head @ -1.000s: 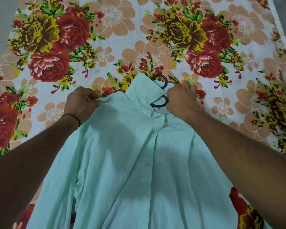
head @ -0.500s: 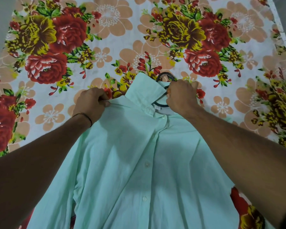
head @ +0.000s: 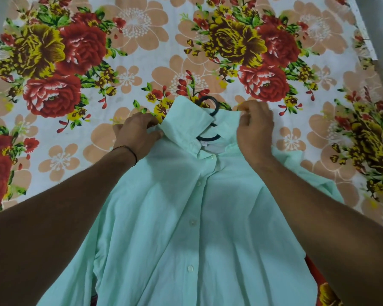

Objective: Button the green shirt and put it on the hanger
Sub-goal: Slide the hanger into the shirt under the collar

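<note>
The shirt point(head: 186, 228) lies buttoned, front up, on the sheet point(head: 128, 78), its length running away from me, collar point(head: 186, 122) farthest. My left hand point(head: 137, 133) pinches fabric beside the collar; my right hand point(head: 254, 131) pinches the collar's other end. The hanger point(head: 216, 104) pokes out beyond.

Beyond the hanger hook point(head: 217, 106), floral bedsheet point(head: 142, 51) lies open. Left hand point(head: 137, 131) blocks the hook's left, right hand point(head: 255, 129) its right; the green shirt point(head: 197, 239) covers everything nearer.
</note>
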